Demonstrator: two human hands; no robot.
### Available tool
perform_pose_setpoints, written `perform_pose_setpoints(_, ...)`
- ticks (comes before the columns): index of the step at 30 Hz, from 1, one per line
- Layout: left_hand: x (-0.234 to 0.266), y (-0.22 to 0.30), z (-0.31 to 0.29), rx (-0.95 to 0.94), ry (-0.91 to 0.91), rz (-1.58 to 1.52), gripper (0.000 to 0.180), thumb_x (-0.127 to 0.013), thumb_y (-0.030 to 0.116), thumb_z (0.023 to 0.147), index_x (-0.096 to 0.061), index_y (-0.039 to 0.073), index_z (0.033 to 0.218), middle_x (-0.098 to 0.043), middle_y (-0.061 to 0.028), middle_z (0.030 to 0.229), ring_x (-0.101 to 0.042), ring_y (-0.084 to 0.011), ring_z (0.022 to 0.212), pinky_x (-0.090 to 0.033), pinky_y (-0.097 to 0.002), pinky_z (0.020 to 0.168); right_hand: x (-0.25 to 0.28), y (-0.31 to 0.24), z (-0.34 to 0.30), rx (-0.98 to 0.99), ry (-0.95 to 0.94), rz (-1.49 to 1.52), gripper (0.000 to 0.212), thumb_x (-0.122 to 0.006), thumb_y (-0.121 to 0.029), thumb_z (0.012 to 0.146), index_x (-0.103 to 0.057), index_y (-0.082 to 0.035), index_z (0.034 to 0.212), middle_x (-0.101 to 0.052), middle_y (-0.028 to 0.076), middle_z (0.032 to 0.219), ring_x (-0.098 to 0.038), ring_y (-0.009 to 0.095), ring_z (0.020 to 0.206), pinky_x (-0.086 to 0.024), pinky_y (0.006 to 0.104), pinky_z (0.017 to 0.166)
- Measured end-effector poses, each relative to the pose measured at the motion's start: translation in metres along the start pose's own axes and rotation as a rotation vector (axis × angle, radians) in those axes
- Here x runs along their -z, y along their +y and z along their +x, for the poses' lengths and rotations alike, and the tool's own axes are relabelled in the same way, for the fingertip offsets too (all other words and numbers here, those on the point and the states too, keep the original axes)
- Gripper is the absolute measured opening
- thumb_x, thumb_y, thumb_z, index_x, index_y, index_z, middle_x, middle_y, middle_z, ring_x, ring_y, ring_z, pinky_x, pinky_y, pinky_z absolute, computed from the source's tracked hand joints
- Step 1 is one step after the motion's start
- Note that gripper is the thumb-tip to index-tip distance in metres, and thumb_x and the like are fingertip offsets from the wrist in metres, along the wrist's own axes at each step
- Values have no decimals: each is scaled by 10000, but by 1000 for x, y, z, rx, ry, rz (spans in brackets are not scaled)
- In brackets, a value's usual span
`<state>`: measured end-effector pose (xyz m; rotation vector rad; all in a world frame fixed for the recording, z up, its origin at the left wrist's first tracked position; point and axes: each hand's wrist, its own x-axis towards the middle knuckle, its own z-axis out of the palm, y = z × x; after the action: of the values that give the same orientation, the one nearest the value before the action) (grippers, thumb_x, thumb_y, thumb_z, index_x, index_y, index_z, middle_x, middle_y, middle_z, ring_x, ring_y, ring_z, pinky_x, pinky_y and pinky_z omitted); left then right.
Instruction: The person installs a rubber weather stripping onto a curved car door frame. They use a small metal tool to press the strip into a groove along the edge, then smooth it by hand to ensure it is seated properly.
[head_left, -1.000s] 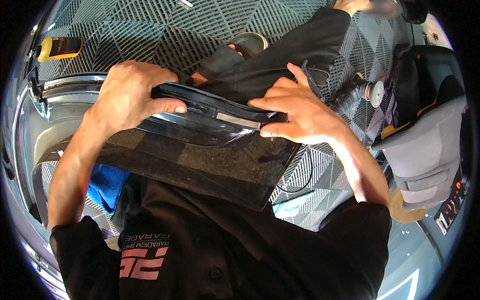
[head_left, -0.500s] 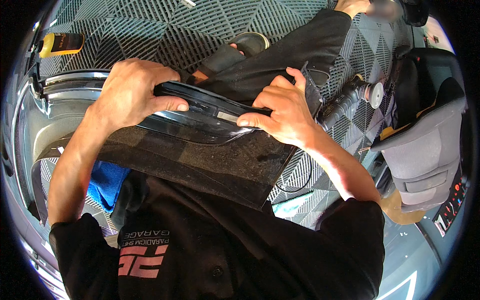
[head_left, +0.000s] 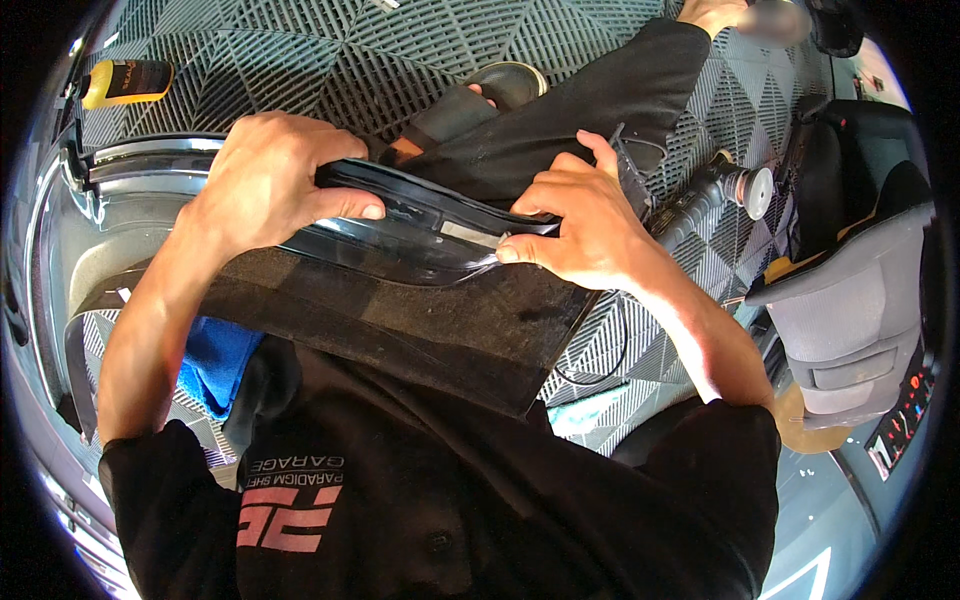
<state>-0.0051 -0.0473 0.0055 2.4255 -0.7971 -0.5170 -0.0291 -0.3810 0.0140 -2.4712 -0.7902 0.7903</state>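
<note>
Both hands hold a long, glossy black trim strip [head_left: 410, 215] that curves across my lap. My left hand [head_left: 270, 185] is wrapped round its left part, with the thumb pressed along the near face. At the other end, my right hand [head_left: 585, 225] pinches the strip between thumb and fingers, one finger raised off it. A pale rectangular patch [head_left: 470, 235] lies on the strip beside my right thumb. Below the strip, a worn dark cloth [head_left: 400, 320] covers my lap. The strip's far left part is hidden behind my left hand.
A yellow bottle [head_left: 125, 83] with a black label lies on the grid-tiled floor [head_left: 300, 50] at upper left. A polishing machine [head_left: 715, 195] rests to the right, near a grey seat [head_left: 850, 310]. A blue towel [head_left: 215, 365] is beside my left arm. Glossy car bodywork [head_left: 140, 155] borders the left.
My right hand has shifted slightly right along with the strip's right end, and more of the pale patch shows. My left hand keeps its grip with only a slight shift.
</note>
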Motion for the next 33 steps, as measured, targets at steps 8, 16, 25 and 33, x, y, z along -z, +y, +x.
perform_pose_setpoints(8, -3, -4, -1, -30, 5, 5, 517, -874, 445, 722, -757, 26, 999, -720, -153, 862, -702, -370, 829, -539, -449, 742, -8, -19, 10, -98, 7, -123, 665, -720, -705, 816, -761, -42, 790, -709, 50, 792, -629, 233, 1000, -190, 569, 1209)
perform_pose_setpoints(16, -2, -6, 0, -67, 24, 17, 521, -864, 453, 731, -746, 23, 999, -717, -155, 858, -698, -379, 839, -539, -456, 748, 14, 2, 0, 125, -58, 89, 537, -742, -558, 891, -797, -88, 1145, -748, 96, 963, -645, 241, 1072, -204, 560, 1210)
perform_pose_setpoints(25, -1, -3, 0, -13, -7, -2, 533, -871, 459, 716, -757, 28, 1008, -731, -162, 897, -705, -380, 873, -546, -457, 769, 8, -12, 17, -36, -146, 12, 437, -843, -500, 800, -797, -88, 939, -712, 65, 799, -661, 230, 902, -260, 494, 1209)
perform_pose_setpoints(33, -8, -6, -2, -15, 15, 26, 539, -842, 493, 741, -758, 29, 1002, -743, -150, 928, -702, -384, 906, -545, -463, 784, -13, -27, 22, -95, -13, -202, 630, -661, -693, 880, -767, -78, 798, -672, 65, 702, -656, 259, 820, -321, 493, 1128)
